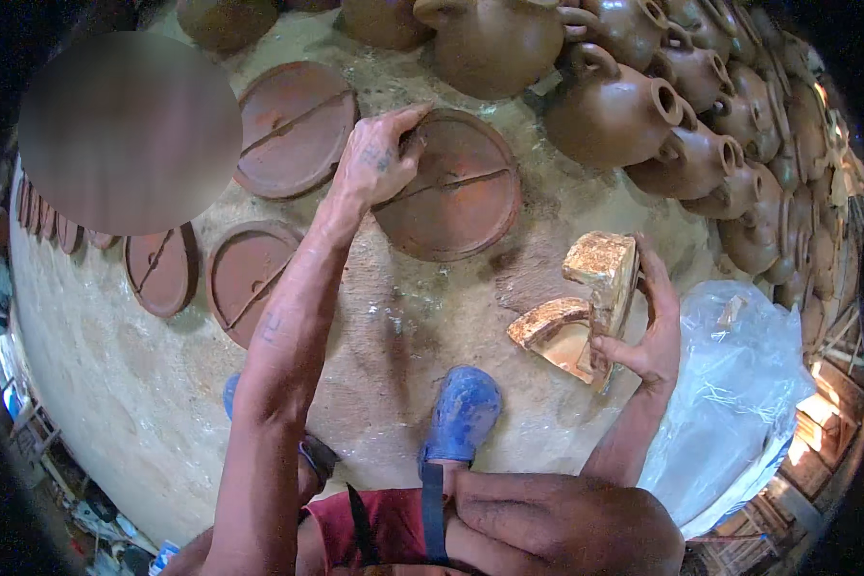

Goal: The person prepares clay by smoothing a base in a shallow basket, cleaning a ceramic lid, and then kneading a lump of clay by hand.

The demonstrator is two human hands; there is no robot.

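Note:
My left hand [380,160] reaches to the upper left rim of a round, reddish-brown clay disc [461,216] with a raised rim and a line across its middle. Its fingers are curled there; whether they grip the rim cannot be told. At the right, my right hand [651,338] has its thumb and fingers around a thick, half-round mould piece [608,288], worn and tan, held on edge. A second curved mould piece [551,331] shows just behind and left of it; whether the two are joined is hidden.
More lined clay discs [295,129] lie left of my forearm, including a disc [252,277] partly behind it. Handled clay jugs [612,115] crowd the upper right. A clear plastic sheet [734,403] lies right of my right forearm. My blue shoe [464,410] stands on the earthen floor [374,432].

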